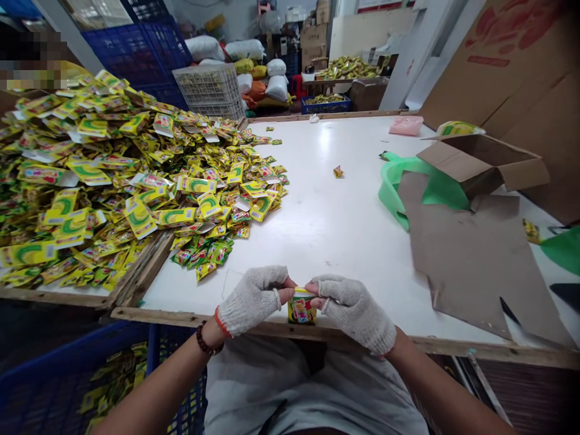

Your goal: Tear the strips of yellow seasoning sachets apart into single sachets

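Both hands wear white knit gloves with the fingertips bare. Between them, over the table's front edge, is a small yellow-and-green printed box (pixel 302 307). My left hand (pixel 258 299) pinches its upper left corner with thumb and finger. At the upper right corner, my right hand (pixel 351 307) grips it the same way. The box's front faces me, and its top edge lies between the fingertips. Left of the hands, several small green and yellow packets (pixel 203 254) lie at the edge of a large heap of yellow boxes and packets (pixel 113 175).
The white table (pixel 312 229) has a wooden rim. A lone packet (pixel 338 172) lies farther back. On the right are cut cardboard (pixel 471 266), a green strip (pixel 389 187), an open carton (pixel 489 160) and a pink bundle (pixel 406 125). A blue crate (pixel 131 338) stands below left.
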`<state>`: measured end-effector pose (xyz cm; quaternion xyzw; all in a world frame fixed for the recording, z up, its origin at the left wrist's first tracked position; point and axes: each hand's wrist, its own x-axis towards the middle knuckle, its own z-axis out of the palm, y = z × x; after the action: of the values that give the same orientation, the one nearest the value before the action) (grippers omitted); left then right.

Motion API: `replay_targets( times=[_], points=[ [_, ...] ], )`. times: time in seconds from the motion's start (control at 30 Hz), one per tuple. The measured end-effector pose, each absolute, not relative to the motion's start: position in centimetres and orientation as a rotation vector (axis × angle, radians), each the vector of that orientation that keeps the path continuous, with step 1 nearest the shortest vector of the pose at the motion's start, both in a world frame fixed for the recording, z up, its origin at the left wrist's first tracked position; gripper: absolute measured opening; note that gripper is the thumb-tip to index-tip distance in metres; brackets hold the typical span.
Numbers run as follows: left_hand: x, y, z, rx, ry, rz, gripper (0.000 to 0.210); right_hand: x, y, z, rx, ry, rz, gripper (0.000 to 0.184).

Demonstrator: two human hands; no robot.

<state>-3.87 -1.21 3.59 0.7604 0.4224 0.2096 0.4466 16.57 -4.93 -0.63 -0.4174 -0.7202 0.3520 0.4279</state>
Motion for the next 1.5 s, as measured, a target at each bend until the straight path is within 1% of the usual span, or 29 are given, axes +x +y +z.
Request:
replay_targets(
  times=[0.17,0.27,0.37,0.47,0.57,0.63,0.7,0.77,0.83,0.97,1.1,1.17,1.2,1.27,1.33,1.37,1.4,1.5],
  points=[
    [-4.1,-1.2,3.0,1.923,0.948,0.542,0.018,16.6,-4.7,-1.0,-1.044,-1.831,0.797,0.022],
    [-4.5,-2.2,2.8,1.971,0.864,0.628,0.022,16.7,-5.3,-1.4,-0.989,-1.900,0.734,0.034],
    [-4.8,-2.8,3.0,1.941,0.909,0.634,0.021,16.8,-6.1,-1.8,-0.993,-1.905,0.737,0.043],
    [-4.5,-2.0,3.6,1.994,0.985,0.539,0.017,16.5,-6.2,-1.8,-1.055,-1.825,0.777,0.037],
    [-4.0,-0.6,4.2,2.167,0.947,0.424,0.013,16.2,-5.8,-1.7,-1.112,-1.752,0.767,0.029],
    [-3.8,-0.2,4.2,2.297,0.941,0.400,0.014,16.2,-5.5,-1.8,-1.104,-1.727,0.731,0.029],
    [-3.8,-0.5,3.8,2.447,0.964,0.413,0.011,16.3,-5.4,-2.2,-1.077,-1.742,0.699,0.033],
    [-3.9,-1.3,3.1,2.570,0.964,0.452,0.011,16.6,-5.5,-2.5,-1.039,-1.793,0.672,0.038],
    [-4.0,-2.3,2.1,2.561,0.933,0.545,0.016,16.9,-5.6,-2.7,-1.005,-1.854,0.654,0.043],
    [-4.0,-3.8,0.0,2.239,0.842,0.820,0.022,17.2,-6.3,-3.0,-0.986,-1.937,0.635,0.050],
    [-3.7,-4.4,-1.3,2.072,0.769,0.952,0.018,16.8,-7.1,-3.1,-0.981,-1.950,0.639,0.053],
    [-3.3,-4.6,-1.7,1.918,0.821,0.957,0.013,16.5,-7.3,-3.3,-1.000,-1.895,0.659,0.049],
    [-3.0,-4.7,-2.0,1.793,0.876,0.961,0.011,16.3,-7.4,-3.4,-1.026,-1.844,0.671,0.045],
    [-2.0,-4.9,-2.4,1.545,0.985,0.972,0.014,16.0,-7.3,-3.5,-1.131,-1.706,0.715,0.031],
    [-0.6,-4.9,-2.6,1.428,1.033,0.995,0.015,15.8,-7.1,-3.5,-1.293,-1.533,0.785,0.020],
    [0.0,-4.7,-2.4,1.421,1.037,1.013,0.011,15.8,-6.9,-3.4,-1.361,-1.440,0.837,0.022],
    [0.5,-4.3,-2.0,1.422,1.042,1.026,0.008,15.8,-6.8,-3.3,-1.402,-1.350,0.911,0.028],
    [-1.3,-3.0,0.8,1.435,1.126,1.091,0.010,16.0,-6.0,-2.9,-1.398,-1.087,1.177,0.059]
  ],
)
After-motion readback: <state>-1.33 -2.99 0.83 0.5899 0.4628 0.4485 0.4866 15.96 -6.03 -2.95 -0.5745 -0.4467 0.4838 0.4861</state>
